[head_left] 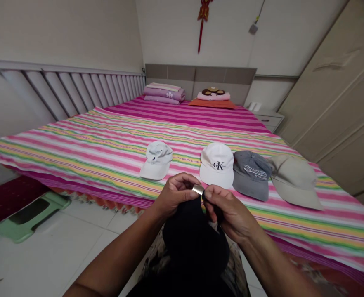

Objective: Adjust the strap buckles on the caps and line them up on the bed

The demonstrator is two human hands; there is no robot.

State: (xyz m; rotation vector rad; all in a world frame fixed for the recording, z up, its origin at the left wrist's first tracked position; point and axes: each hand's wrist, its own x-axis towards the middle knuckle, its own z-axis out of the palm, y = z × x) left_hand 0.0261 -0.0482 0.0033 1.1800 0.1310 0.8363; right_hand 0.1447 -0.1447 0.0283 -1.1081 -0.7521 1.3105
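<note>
Both my hands hold a black cap point(194, 239) in front of me, near the bed's edge. My left hand point(176, 194) is closed, pinching the cap's strap by its silver metal buckle point(198, 189). My right hand point(227, 210) is closed too, pinching the strap just right of the buckle. The cap's crown hangs down between my forearms. On the striped bedspread point(107, 144) beyond my hands lie several caps: a white one point(156, 161), a white one with black "CK" letters point(217, 165), a grey one point(252, 175) and a beige one point(295, 179).
Folded purple bedding point(164, 93) and a pink and orange pillow point(213, 99) lie at the headboard. A bedside table point(267, 117) and wardrobe doors point(339, 107) stand at the right. A green stool point(30, 214) sits on the tiled floor at left.
</note>
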